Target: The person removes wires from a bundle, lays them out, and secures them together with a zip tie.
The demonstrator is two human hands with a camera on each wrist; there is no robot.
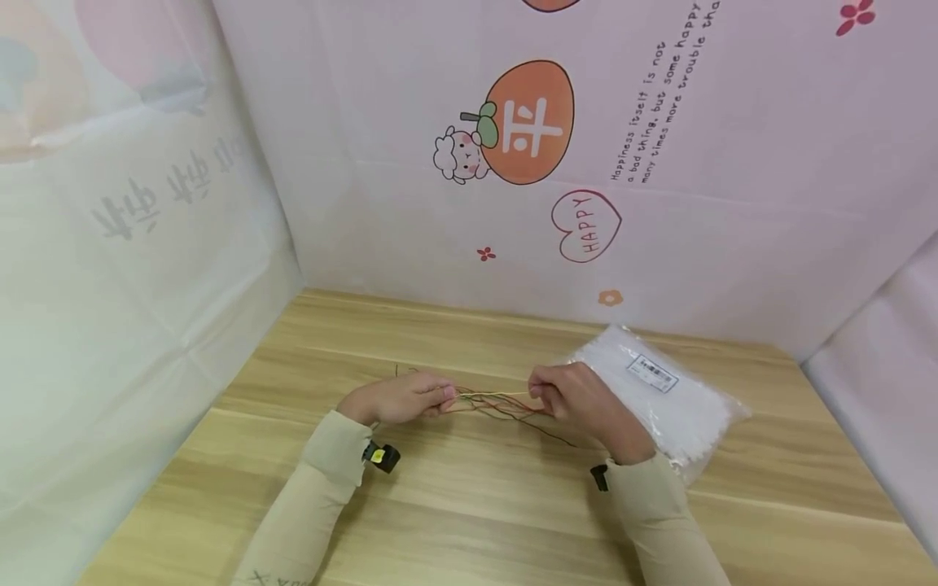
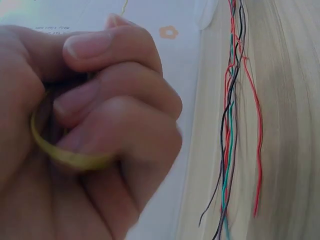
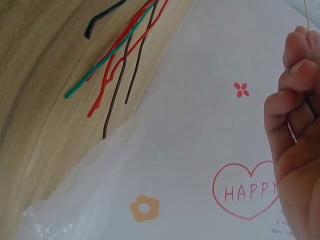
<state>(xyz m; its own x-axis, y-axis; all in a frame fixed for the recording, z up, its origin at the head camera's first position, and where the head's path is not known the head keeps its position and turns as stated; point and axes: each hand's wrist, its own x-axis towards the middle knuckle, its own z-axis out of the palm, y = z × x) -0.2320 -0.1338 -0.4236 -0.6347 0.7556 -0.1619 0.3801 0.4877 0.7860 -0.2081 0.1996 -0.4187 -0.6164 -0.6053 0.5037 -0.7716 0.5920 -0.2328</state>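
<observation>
A thin yellow wire runs taut between my two hands, above the table. My left hand grips one end with curled fingers, and a loop of the yellow wire bows out at its palm. At the other side, my right hand pinches the wire between thumb and fingertips; in the right wrist view it leaves the fingertips upward. Below the hands lies a loose bundle of wires, with a black wire, a red wire, a green wire and a brown wire.
A clear plastic bag of white strips with a label lies at the right, partly behind my right hand and forearm. Printed cloth walls enclose the wooden table at the back and sides.
</observation>
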